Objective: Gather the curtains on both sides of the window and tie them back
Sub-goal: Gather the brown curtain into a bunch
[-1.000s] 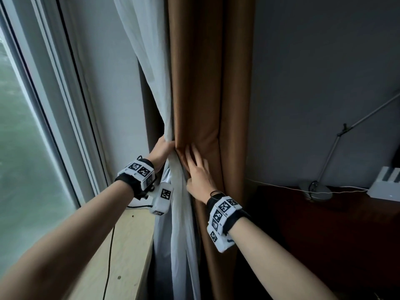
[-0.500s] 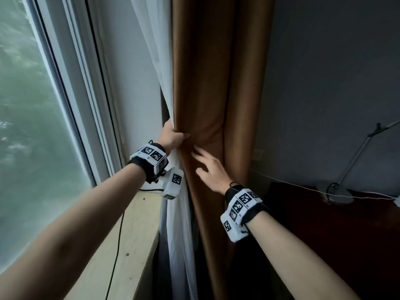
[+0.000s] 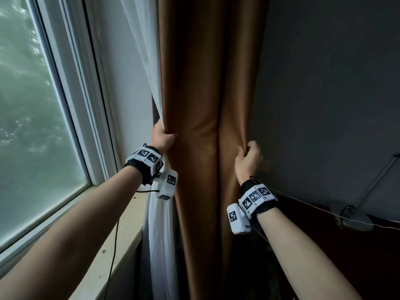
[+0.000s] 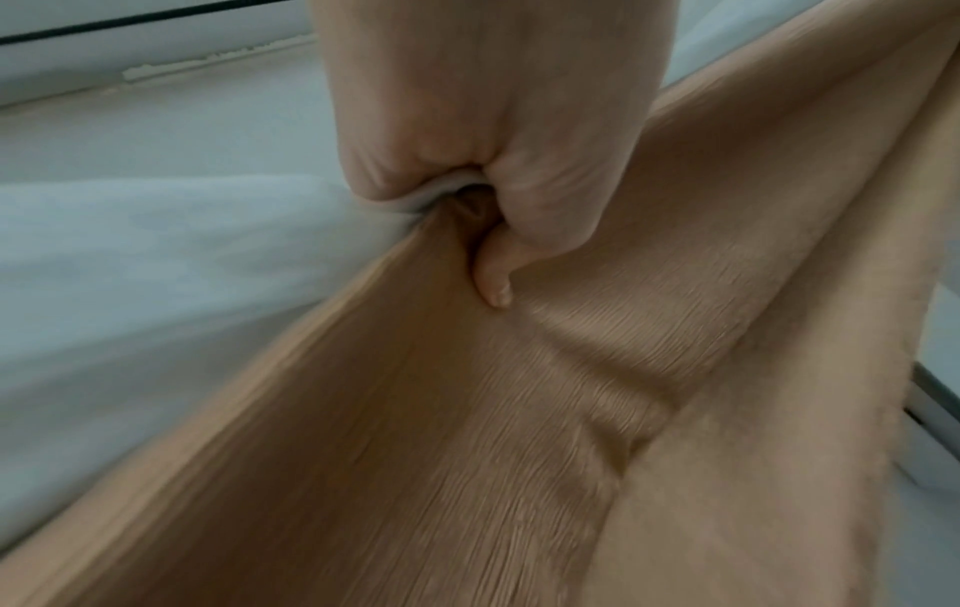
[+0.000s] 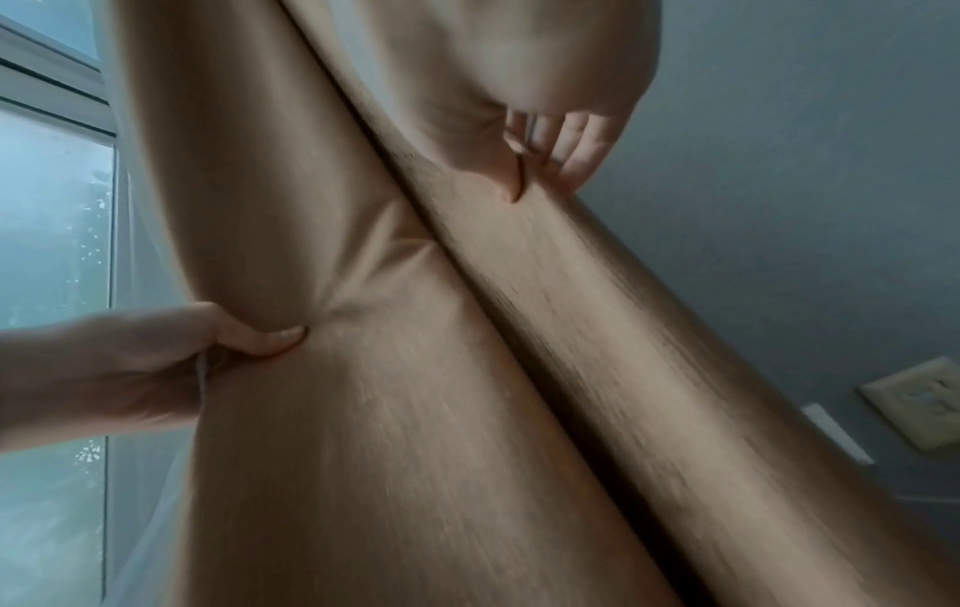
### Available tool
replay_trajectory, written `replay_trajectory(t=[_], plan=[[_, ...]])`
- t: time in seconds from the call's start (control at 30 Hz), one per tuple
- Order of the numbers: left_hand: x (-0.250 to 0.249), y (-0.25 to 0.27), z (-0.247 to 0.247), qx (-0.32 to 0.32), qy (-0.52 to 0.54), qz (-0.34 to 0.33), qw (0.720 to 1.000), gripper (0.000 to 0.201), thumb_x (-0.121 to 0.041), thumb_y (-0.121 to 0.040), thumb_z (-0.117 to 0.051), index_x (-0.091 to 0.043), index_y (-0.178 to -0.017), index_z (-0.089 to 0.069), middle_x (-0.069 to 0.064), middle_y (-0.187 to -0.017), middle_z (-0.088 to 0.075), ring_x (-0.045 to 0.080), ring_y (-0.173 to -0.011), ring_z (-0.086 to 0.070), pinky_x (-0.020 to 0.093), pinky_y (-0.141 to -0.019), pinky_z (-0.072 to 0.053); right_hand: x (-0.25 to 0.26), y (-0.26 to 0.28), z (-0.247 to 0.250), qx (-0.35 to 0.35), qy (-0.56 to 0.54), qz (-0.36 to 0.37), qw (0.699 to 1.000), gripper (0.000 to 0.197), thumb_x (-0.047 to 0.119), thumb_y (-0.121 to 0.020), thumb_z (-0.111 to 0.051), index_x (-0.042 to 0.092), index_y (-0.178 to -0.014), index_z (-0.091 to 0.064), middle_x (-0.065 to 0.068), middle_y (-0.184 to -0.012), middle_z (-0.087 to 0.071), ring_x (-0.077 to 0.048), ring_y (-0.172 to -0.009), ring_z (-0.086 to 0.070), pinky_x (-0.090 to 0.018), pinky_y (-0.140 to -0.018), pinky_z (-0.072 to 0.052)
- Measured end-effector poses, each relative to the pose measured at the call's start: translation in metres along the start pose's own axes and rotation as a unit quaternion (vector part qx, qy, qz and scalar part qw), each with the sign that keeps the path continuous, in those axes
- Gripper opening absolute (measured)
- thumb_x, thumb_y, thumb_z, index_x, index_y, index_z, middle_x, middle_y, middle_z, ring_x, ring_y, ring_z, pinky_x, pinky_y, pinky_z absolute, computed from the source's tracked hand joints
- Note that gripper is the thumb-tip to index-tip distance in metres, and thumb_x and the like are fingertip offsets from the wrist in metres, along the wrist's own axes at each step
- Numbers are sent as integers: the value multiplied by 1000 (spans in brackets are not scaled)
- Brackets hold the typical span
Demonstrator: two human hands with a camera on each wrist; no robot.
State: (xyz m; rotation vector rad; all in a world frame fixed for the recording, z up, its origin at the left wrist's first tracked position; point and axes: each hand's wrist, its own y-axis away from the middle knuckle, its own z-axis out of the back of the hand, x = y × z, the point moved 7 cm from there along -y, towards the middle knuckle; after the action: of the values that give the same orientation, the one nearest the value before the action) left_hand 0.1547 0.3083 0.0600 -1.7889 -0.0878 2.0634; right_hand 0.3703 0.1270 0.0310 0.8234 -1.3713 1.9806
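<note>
**Both hands now on the brown drape, bundle not yet closed**

Change since a moment ago: the right hand (image 3: 249,161), which lay flat with spread fingers against the front of the heavy brown satin curtain (image 3: 194,83), has shifted out to that curtain's far fold, wall side, and curled onto it. The left hand (image 3: 162,138) has risen slightly and keeps its clutch. My reading: smoothing is over, gathering has begun; the two grips bracket the drape so it can be squeezed into one column. No tie-back is visible in any view, so tying is still ahead.

Left hand: fist closed, knuckles toward the window, thumb (image 4: 493,283) pressing a dimple into the brown cloth. Inside the fist, the edge of the thin white sheer curtain (image 3: 160,224) and the brown edge appear bunched together; the wrist view shows both entering the grip.

Right hand: fingers (image 5: 576,139) wrapped behind the outer fold, thumb in front, pinching it. Wrist bent upward, forearm rising from below.

Between the two hands the brown fabric hangs in two rounded vertical folds, a crease between them. The sheer falls below the left fist, beside the pale wooden window sill (image 3: 121,241).
</note>
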Motion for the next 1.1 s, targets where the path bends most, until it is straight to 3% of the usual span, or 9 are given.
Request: replay_trajectory(t=[0.13, 0.23, 0.4, 0.6, 0.7, 0.83, 0.93, 1.03, 1.1], plan=[[0, -2, -6, -32, -19, -6, 999, 53, -6, -66, -60, -15, -118, -54, 7, -113, -62, 28, -107, -60, 43, -94, -51, -24, -14, 20, -32, -33, -7, 999, 11, 7, -89, -58, -3, -92, -54, -18, -99, -59, -36, -90, -59, -40, -80, -43], [15, -16, -11, -59, -47, -6, 997, 61, -15, -59, -58, -20, -120, -52, 9, -117, -63, 29, -108, -60, 45, -94, -51, -18, -4, 22, -12, -69, 97, 993, 10, 6, -90, -55, -3, -90, -51, -19, -94, -53, -29, -86, -53, -38, -77, -41], [-7, 1, -22, -85, -80, 2, 993, 54, -8, -71, -60, -16, -124, -52, 10, -121, -61, 28, -109, -58, 39, -96, -49, 22, 43, -7, 106, -95, 282, 949, 17, 14, -92, -47, -3, -91, -53, -22, -100, -56, -21, -87, -48, -27, -76, -39], [-2, 2, -18, -61, -63, 21, 996, 43, -10, -67, -64, -8, -110, -59, 11, -102, -66, 29, -96, -64, 45, -87, -55, 55, 56, -53, 226, -152, 253, 928, 12, 2, -89, -54, 1, -100, -57, -14, -115, -56, -29, -100, -59, -35, -89, -49], [-5, 3, -17, -18, -63, 22, 998, 30, 9, -78, -58, -7, -104, -58, 13, -98, -62, 26, -93, -60, 38, -83, -53, 61, 57, -72, 257, -157, 229, 926, 21, 0, -84, -58, 3, -104, -60, -11, -123, -54, -27, -107, -58, -32, -95, -46], [-1, 8, -13, 41, -31, 13, 999, 28, 12, -84, -51, -6, -104, -60, 13, -96, -63, 25, -93, -60, 25, -71, -55, 60, 63, -96, 318, -172, 199, 911, 39, 3, -79, -65, 7, -117, -61, -6, -132, -48, -22, -113, -56, -32, -101, -45], [5, 9, -7, 69, 26, 23, 997, 23, -13, -95, -49, -5, -115, -58, 5, -96, -66, 23, -94, -62, 30, -82, -55, 60, 70, -113, 372, -164, 205, 890, 51, 1, -80, -60, 11, -130, -57, -2, -137, -43, -19, -120, -51, -37, -102, -46], [7, 5, 2, 87, 27, 49, 995, 69, -64, -83, -45, -14, -129, -52, 0, -117, -65, 13, -106, -63, 30, -96, -49, 61, 75, -124, 417, -146, 209, 872, 62, -7, -79, -51, 13, -137, -50, -3, -144, -36, -19, -131, -42, -33, -112, -37], [6, 4, 6, 98, 8, 40, 994, 66, -60, -84, -51, -13, -131, -52, 0, -124, -62, 11, -112, -60, 31, -102, -45, 62, 76, -131, 436, -136, 207, 865, 66, -9, -78, -48, 14, -140, -46, -3, -149, -31, -17, -136, -36, -23, -115, -26]])
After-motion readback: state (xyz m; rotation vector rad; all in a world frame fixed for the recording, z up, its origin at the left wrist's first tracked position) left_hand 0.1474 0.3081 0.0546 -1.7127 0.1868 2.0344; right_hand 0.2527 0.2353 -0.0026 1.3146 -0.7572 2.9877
